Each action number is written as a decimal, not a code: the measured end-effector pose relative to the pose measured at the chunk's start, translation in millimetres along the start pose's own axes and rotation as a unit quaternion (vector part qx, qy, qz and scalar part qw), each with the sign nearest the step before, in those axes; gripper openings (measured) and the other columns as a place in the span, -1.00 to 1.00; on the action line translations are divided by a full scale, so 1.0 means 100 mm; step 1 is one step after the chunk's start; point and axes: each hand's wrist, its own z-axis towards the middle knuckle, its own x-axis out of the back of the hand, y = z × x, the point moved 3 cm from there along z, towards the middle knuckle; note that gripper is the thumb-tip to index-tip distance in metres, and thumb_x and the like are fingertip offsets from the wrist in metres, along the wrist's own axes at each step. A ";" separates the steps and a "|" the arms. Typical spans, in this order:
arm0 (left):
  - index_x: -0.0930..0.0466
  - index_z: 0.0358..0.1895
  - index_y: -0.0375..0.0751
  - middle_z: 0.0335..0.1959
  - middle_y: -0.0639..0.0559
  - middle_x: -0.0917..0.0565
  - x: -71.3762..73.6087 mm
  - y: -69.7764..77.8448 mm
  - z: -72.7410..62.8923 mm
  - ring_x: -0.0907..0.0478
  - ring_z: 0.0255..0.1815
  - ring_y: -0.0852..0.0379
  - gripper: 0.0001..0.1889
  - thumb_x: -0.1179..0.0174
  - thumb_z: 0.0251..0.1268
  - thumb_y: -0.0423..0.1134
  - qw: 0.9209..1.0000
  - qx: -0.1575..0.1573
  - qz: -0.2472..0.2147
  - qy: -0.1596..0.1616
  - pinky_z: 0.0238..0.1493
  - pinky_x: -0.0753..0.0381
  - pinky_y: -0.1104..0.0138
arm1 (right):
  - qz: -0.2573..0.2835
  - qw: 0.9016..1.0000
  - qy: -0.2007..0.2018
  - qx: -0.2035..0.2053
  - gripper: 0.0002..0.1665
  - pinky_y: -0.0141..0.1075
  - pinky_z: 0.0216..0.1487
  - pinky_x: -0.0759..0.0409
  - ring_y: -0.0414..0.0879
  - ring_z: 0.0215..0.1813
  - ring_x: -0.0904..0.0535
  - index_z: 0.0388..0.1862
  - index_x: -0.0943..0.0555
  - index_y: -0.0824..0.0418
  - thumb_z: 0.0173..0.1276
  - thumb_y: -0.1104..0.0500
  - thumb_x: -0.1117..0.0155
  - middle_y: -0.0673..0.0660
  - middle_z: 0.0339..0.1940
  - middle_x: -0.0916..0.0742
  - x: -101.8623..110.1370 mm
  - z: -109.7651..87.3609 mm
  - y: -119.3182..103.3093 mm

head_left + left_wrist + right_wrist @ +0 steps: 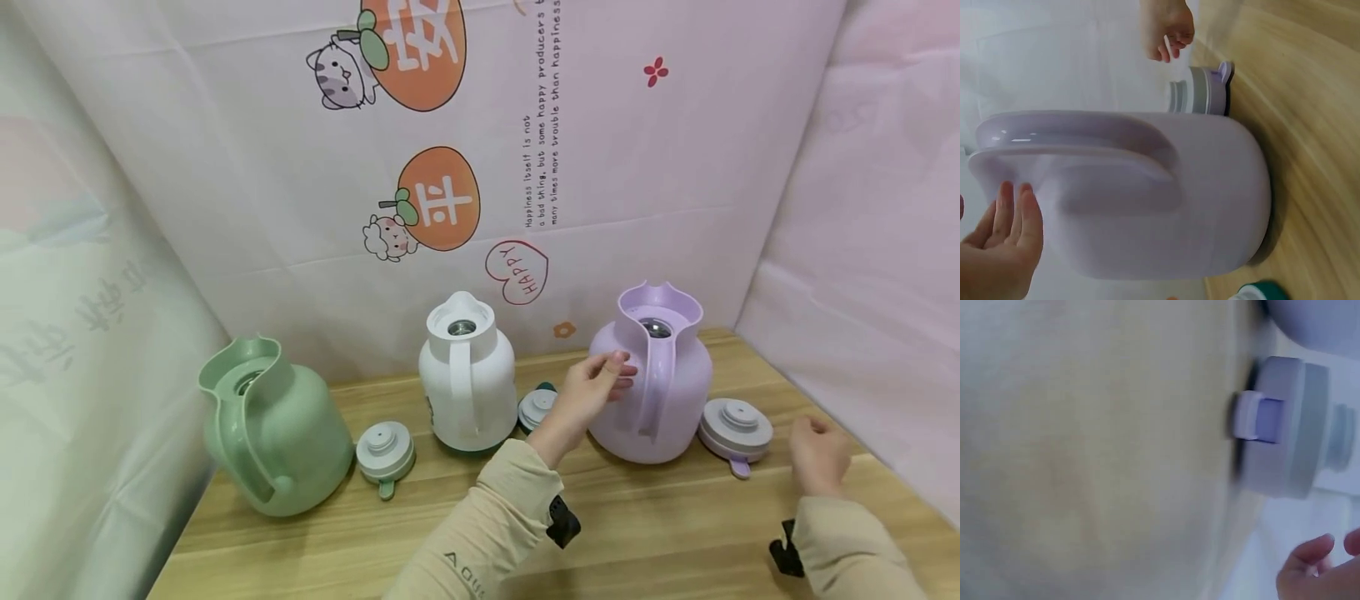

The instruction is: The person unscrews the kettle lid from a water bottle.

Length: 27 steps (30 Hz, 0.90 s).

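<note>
A purple thermos jug [686, 400] stands upright and lidless on the right of the table. My left hand [588, 392] is beside its handle [660, 383], fingers extended and holding nothing. In the left wrist view, the fingertips [1025, 190] overlap the upper end of the handle. Right of the jug lies its purple and grey lid [735, 429], upside down with the tab towards me. Just past the lid hovers my right hand [820, 457], empty, its fingers loosely bent. The right wrist view shows the lid [1279, 456] with the thumb [1310, 551] close by.
A white thermos jug [471, 383] stands mid-table, with a grey and dark green lid [537, 408] on its right. Further left are a green thermos jug [300, 442] and its upturned lid [386, 450]. Printed cloth [637, 167] hangs behind the wooden table [645, 533] and along both sides.
</note>
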 end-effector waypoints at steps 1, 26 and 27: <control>-0.49 0.18 -0.29 0.04 -0.21 -0.67 0.03 0.03 0.00 -0.65 0.06 -0.04 -0.55 0.10 0.51 -0.02 1.000 -0.007 0.007 0.015 0.05 -0.65 0.28 | 0.012 1.000 0.020 0.012 -0.36 -0.49 -0.29 -0.32 -0.22 -0.23 -0.34 0.33 -0.36 0.32 0.39 0.02 0.23 0.12 -0.12 -0.52 0.00 -0.01 -0.05; -0.57 0.11 -0.26 0.01 -0.15 -0.67 1.56 0.83 -0.35 -0.59 0.02 -0.06 -0.69 -0.10 0.34 -0.29 0.885 -0.232 0.220 0.340 0.06 -0.58 0.21 | 0.003 0.946 -0.062 0.317 -0.40 -0.38 0.09 -0.44 -0.23 0.05 -0.53 0.35 -0.40 0.23 0.49 -0.08 0.15 0.00 0.08 -0.66 -0.35 -1.10 -2.14; -0.58 0.11 -0.25 0.03 -0.15 -0.66 1.63 0.82 -0.35 -0.57 0.07 -0.06 -0.68 -0.12 0.33 -0.30 0.873 -0.233 0.236 0.357 0.12 -0.56 0.18 | -0.020 0.941 -0.073 0.331 -0.38 -0.25 0.17 -0.46 -0.07 0.15 -0.52 0.37 -0.37 0.23 0.49 -0.09 0.15 0.15 0.21 -0.60 -0.38 -1.16 -2.18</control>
